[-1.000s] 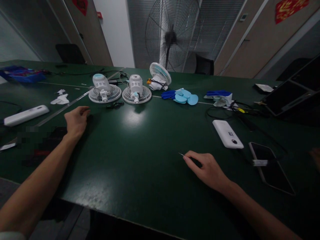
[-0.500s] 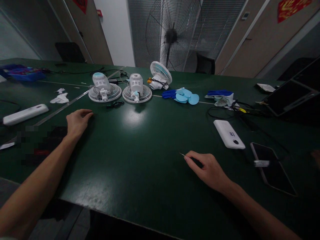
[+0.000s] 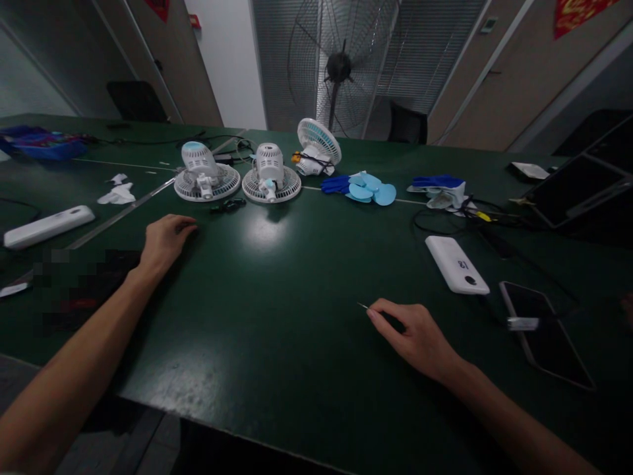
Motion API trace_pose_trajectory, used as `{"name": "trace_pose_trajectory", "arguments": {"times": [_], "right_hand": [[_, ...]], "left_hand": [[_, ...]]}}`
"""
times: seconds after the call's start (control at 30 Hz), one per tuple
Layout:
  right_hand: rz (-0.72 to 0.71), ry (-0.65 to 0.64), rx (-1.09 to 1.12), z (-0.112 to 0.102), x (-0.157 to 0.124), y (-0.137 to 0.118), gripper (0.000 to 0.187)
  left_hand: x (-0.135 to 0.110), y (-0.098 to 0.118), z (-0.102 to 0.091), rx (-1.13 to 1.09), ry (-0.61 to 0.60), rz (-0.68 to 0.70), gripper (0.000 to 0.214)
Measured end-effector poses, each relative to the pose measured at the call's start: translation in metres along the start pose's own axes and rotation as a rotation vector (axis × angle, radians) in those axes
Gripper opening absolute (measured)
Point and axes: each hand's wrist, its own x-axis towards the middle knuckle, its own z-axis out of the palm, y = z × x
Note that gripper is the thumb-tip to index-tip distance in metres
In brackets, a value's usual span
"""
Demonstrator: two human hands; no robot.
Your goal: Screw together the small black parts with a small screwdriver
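- The right hand [image 3: 413, 333], right of centre in the lower half of the frame, pinched a thin metal piece [image 3: 362, 305] between thumb and index finger.
- That thin metal piece stuck out toward the left, its end just right of the frame's centre; its full shape was hidden by the fingers.
- The left hand [image 3: 165, 241], left of centre, had its fingers bent in toward the thumb; whether anything small sat between them could not be told.
- Beneath the left forearm, at the lower left, lay a dark object [image 3: 116, 270] with a red patch, partly blurred out.
- Both hands were low over the dark green worktop [image 3: 277, 284].
- At upper centre-left, two white desk fans [image 3: 270, 173] lay grille-down side by side, motor housings up, with a bundled black cable [image 3: 227, 206] just in front.
- Right of them a third fan [image 3: 319, 140] leaned, a black cord across its white housing.
- Light-blue fan blades [image 3: 370, 189] lay above centre, touching a blue glove [image 3: 336, 184].
- On the right of the frame were a white power bank [image 3: 457, 265] and, near it, a dark-screened handheld device [image 3: 548, 336].
- At the left edge lay a long white device [image 3: 49, 226], below crumpled white tissue [image 3: 119, 193].
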Motion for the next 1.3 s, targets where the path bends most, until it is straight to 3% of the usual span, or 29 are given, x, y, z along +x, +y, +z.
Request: {"name": "trace_pose_trajectory", "arguments": {"times": [0.13, 0.33, 0.73, 0.83, 0.9, 1.03, 1.2, 1.3], "right_hand": [[-0.009, 0.002, -0.01, 0.0, 0.0, -0.002, 0.033], [-0.022, 0.037, -0.047, 0.001, 0.0, -0.004, 0.032], [-0.008, 0.008, -0.044, -0.001, 0.0, -0.005, 0.033], [-0.005, -0.001, -0.037, -0.001, -0.001, -0.004, 0.034], [-0.004, -0.009, -0.031, -0.001, -0.001, -0.003, 0.034], [-0.013, -0.008, -0.023, -0.001, -0.002, -0.002, 0.032], [-0.018, -0.008, -0.037, -0.002, -0.001, -0.005, 0.032], [-0.022, 0.004, -0.051, -0.001, 0.0, -0.007, 0.032]], "left_hand": [[0.002, -0.007, 0.001, 0.005, 0.071, 0.067, 0.031], [0.002, -0.009, 0.005, -0.035, 0.074, 0.042, 0.025], [0.0, -0.014, 0.0, -0.128, 0.186, -0.177, 0.042], [-0.001, -0.007, -0.002, -0.153, 0.102, -0.117, 0.041], [0.0, -0.003, -0.003, -0.159, -0.002, -0.007, 0.039], [0.003, -0.002, -0.001, -0.034, -0.1, 0.148, 0.043], [0.002, -0.013, -0.009, -0.044, -0.032, 0.129, 0.053], [0.001, -0.021, -0.015, -0.09, -0.142, 0.117, 0.062]]}}
